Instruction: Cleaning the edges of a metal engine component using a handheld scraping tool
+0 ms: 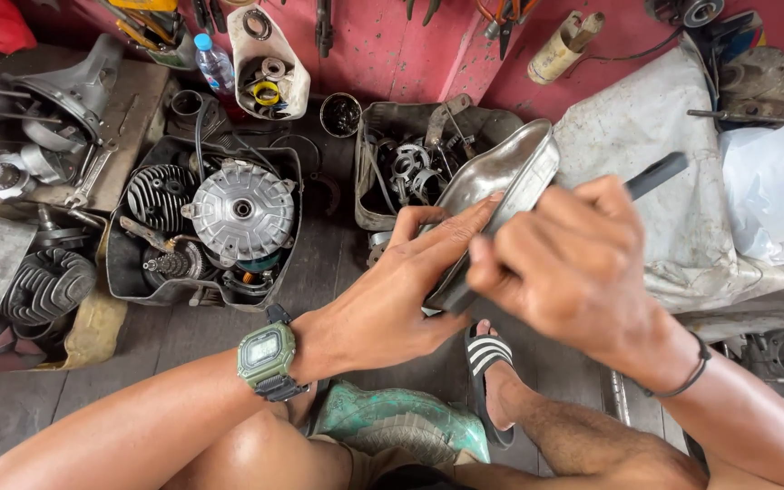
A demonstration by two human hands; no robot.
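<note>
2 hands point(492, 272) gripping metal cover point(501, 181)

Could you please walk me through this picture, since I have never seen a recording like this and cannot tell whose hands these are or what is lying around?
There is no machine here: a person wears a camera on the head, so the single picture looks down at that person's own two bare hands and knees.

The left hand, with a green digital watch on its wrist, steadies a curved shiny metal cover. The right hand, blurred, grips a dark flat tool laid against the cover's edge.

On the wooden floor beyond the hands lies a black tray of engine parts, among them a round finned metal drum. Another tub holds rings and small parts. A plastic water bottle stands by the red wall, and a pale cloth covers something on the right. One foot wears a striped sandal.
</note>
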